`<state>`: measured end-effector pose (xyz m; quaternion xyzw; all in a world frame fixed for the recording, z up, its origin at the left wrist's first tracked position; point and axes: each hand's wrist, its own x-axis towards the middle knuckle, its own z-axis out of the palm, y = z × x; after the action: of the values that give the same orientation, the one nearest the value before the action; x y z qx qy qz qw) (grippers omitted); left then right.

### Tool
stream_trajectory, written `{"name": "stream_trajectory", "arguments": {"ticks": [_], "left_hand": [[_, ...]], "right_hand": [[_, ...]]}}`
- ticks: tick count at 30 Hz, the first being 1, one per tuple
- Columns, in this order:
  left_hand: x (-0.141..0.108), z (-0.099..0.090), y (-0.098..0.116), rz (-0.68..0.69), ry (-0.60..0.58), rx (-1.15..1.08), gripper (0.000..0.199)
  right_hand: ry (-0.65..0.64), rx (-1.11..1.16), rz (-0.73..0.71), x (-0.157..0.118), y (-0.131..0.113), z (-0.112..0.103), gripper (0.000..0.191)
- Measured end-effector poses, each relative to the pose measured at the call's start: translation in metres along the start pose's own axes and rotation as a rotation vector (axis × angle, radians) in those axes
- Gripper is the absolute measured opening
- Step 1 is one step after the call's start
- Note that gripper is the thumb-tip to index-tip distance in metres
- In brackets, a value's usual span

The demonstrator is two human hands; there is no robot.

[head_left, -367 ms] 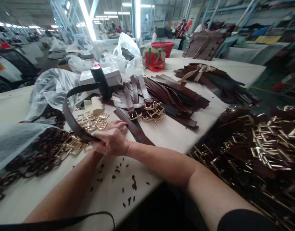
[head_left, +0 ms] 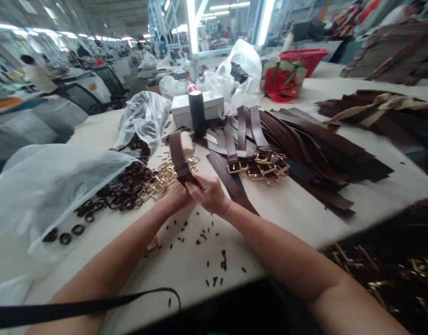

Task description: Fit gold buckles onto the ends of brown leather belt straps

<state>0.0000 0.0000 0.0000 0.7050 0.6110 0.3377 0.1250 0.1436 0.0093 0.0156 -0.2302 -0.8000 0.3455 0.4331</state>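
A brown leather strap (head_left: 178, 151) curves up from my two hands, which meet over the white table (head_left: 186, 274). My right hand (head_left: 212, 193) is closed on the strap's near end. Against it from the left, my left hand (head_left: 179, 194) grips the same end, its fingers partly hidden. Gold buckles (head_left: 159, 181) lie in a pile just beyond my left hand. To the right, belts with gold buckles (head_left: 269, 167) rest beside a stack of brown straps (head_left: 304, 144). Small dark pieces (head_left: 223, 259) are scattered on the table nearer to me.
Dark loops (head_left: 125, 190) spill from a clear plastic bag (head_left: 67, 181) at the left. A black cylinder (head_left: 197, 114) stands before a white box (head_left: 214, 107). Farther back is a red basket (head_left: 306, 58). More buckled belts (head_left: 370, 274) lie below the table's right edge.
The view has turned left, so the table's things appear farther right. My hands have drawn together at the strap's end, and my left hand no longer reaches out beyond my right.
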Motion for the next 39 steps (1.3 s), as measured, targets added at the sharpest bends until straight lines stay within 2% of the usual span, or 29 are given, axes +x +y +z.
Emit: {"name": "stream_trajectory", "arguments": {"ticks": [3, 7, 9, 11, 16, 21, 26, 28, 30, 32, 34, 36, 39], "left_hand": [[-0.016, -0.056, -0.024, -0.012, -0.083, 0.213, 0.013], [-0.052, -0.120, -0.058, -0.268, -0.036, 0.541, 0.022], [-0.068, -0.140, -0.072, -0.363, -0.075, 0.555, 0.023], [-0.080, -0.149, -0.081, -0.379, -0.118, 0.519, 0.025], [-0.088, -0.143, -0.081, -0.307, -0.177, 0.491, 0.027], [-0.077, -0.133, -0.075, -0.369, -0.261, 0.615, 0.024], [-0.064, -0.131, -0.061, -0.440, -0.282, 0.712, 0.019], [-0.063, -0.135, -0.057, -0.453, -0.250, 0.731, 0.021], [-0.063, -0.140, -0.055, -0.465, -0.141, 0.687, 0.027], [-0.064, -0.141, -0.054, -0.461, 0.027, 0.555, 0.032], [-0.064, -0.134, -0.049, -0.439, 0.152, 0.312, 0.035], [-0.063, -0.118, -0.038, -0.427, 0.194, 0.005, 0.041], [-0.060, -0.086, -0.015, -0.417, 0.194, -0.387, 0.055]], "right_hand": [[0.036, 0.116, 0.066, -0.001, 0.005, 0.000, 0.022], [0.036, 0.204, 0.190, -0.001, 0.009, 0.002, 0.026], [0.033, 0.225, 0.224, -0.001, 0.009, 0.002, 0.027], [0.017, 0.239, 0.247, -0.001, 0.009, 0.003, 0.028], [-0.052, 0.220, 0.260, -0.003, 0.007, 0.004, 0.027], [-0.082, 0.203, 0.282, -0.004, 0.009, 0.005, 0.025], [-0.104, 0.186, 0.279, -0.004, 0.012, 0.006, 0.021], [-0.104, 0.184, 0.270, -0.004, 0.012, 0.006, 0.020], [-0.103, 0.184, 0.270, -0.003, 0.013, 0.007, 0.020], [-0.099, 0.180, 0.272, -0.003, 0.013, 0.007, 0.019], [-0.096, 0.164, 0.261, -0.003, 0.013, 0.008, 0.019], [-0.108, 0.152, 0.250, -0.002, 0.011, 0.009, 0.017], [-0.140, 0.162, 0.246, -0.003, 0.007, 0.010, 0.015]]}}
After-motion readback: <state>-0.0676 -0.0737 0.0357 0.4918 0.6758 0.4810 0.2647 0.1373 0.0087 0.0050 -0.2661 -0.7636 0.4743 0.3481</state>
